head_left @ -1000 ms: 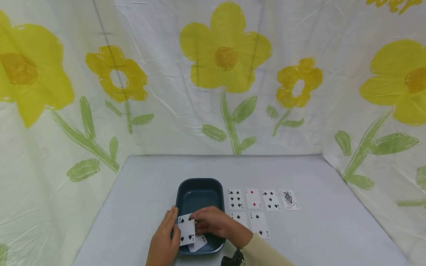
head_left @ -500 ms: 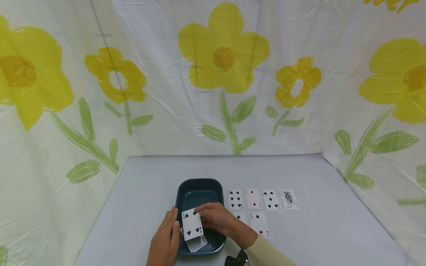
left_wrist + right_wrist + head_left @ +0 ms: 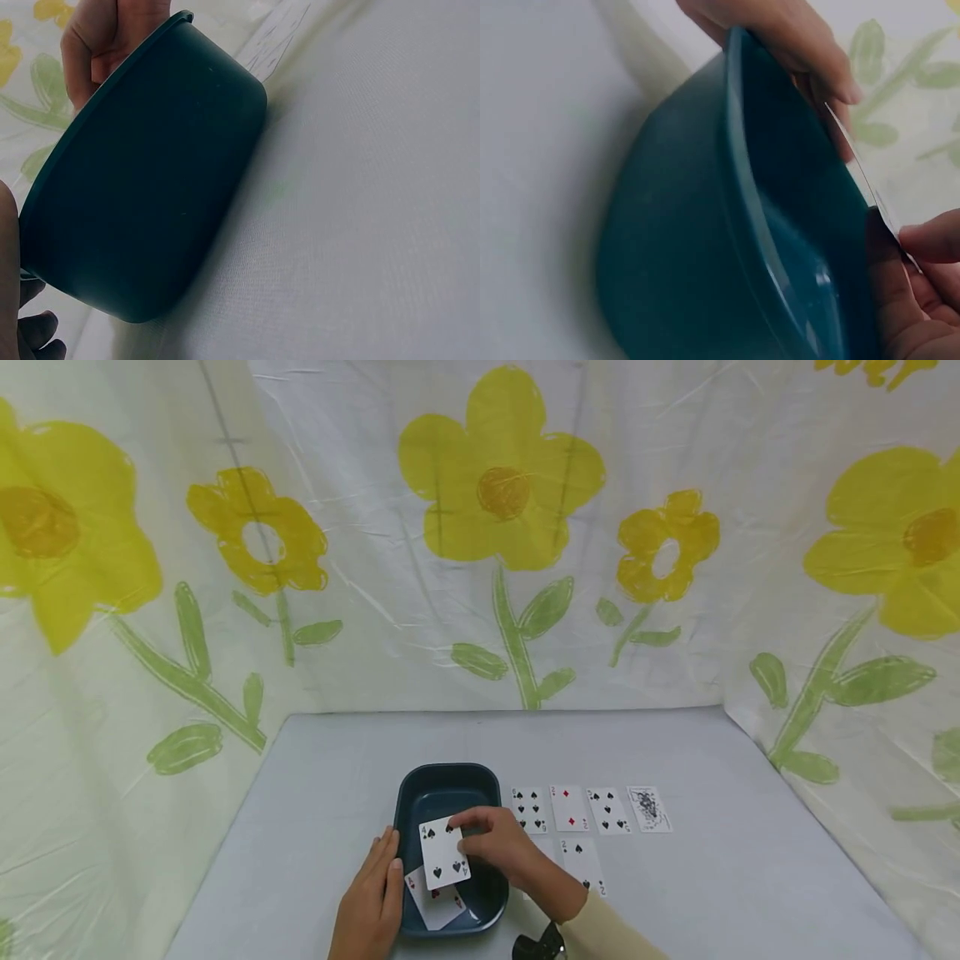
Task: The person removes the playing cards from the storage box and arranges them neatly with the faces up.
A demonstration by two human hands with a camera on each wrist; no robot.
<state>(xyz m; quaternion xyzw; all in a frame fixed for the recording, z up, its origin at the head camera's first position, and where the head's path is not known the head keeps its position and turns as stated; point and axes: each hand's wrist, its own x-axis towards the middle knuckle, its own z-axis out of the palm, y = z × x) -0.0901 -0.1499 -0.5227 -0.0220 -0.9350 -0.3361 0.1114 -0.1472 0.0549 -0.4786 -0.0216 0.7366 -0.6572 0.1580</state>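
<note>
My right hand point(image 3: 495, 845) pinches a four of spades playing card point(image 3: 442, 857) by its upper right edge, above a dark teal tub point(image 3: 401, 793). The right wrist view shows that card point(image 3: 861, 174) edge-on between thumb and fingers. Below it, a red-suit card point(image 3: 435, 910) lies in the near end of the tub, partly covered by the four. My left hand point(image 3: 371, 893) rests along the tub's left rim, fingers straight. The left wrist view is mostly the tub's outer wall point(image 3: 150, 172).
Right of the tub lie a six of spades point(image 3: 529, 810), a two of diamonds point(image 3: 569, 808), a five of spades point(image 3: 609, 811) and a joker-like card point(image 3: 649, 810). A two of spades point(image 3: 581, 860) lies nearer. My right forearm covers part of another card point(image 3: 545, 845).
My right hand has lifted the four of spades away from the left rim, up and to the right. More of the card beneath now shows. My left hand has stayed put.
</note>
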